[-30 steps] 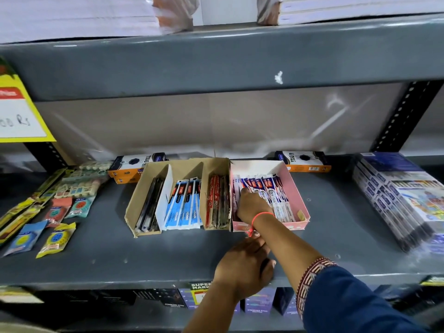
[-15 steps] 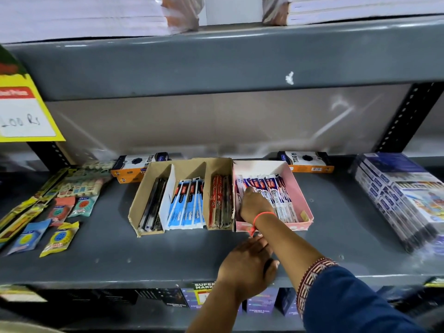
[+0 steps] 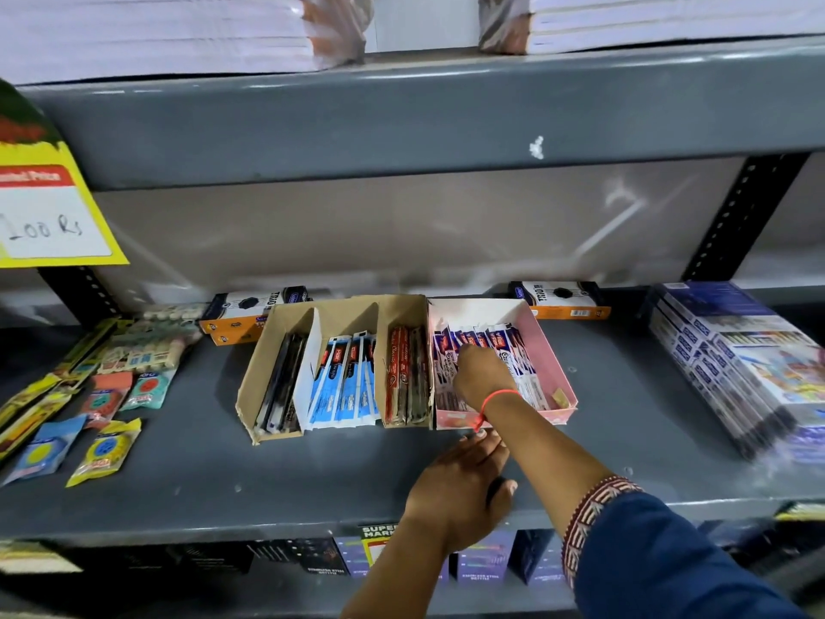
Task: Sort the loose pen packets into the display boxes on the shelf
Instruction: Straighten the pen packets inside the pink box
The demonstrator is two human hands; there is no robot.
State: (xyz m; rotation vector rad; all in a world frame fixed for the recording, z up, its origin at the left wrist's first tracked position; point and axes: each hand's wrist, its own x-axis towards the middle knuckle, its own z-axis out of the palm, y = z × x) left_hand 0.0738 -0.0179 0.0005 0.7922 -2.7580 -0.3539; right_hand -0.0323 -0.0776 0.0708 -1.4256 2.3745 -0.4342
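While the right hand [image 3: 477, 373] reaches into the pink box [image 3: 553, 350] at centre frame, fingers down among the white-and-blue pen packets [image 3: 513, 346], the step looks like settling packets into their row. Can't tell its grip: fingertips hidden. Left hand [image 3: 460, 484] lies on the shelf [image 3: 312, 475] lower centre, curled, w/ nothing visible in it. Next move prob. calls for squaring the packets.

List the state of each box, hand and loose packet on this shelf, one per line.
pink box: open-topped, part full of white and purple packets.
brown box: open, three compartments, each holding packets.
right hand: inside the pink box, on the packets.
left hand: resting on the shelf, holding nothing visible.
loose packets: lying flat at the shelf's left.
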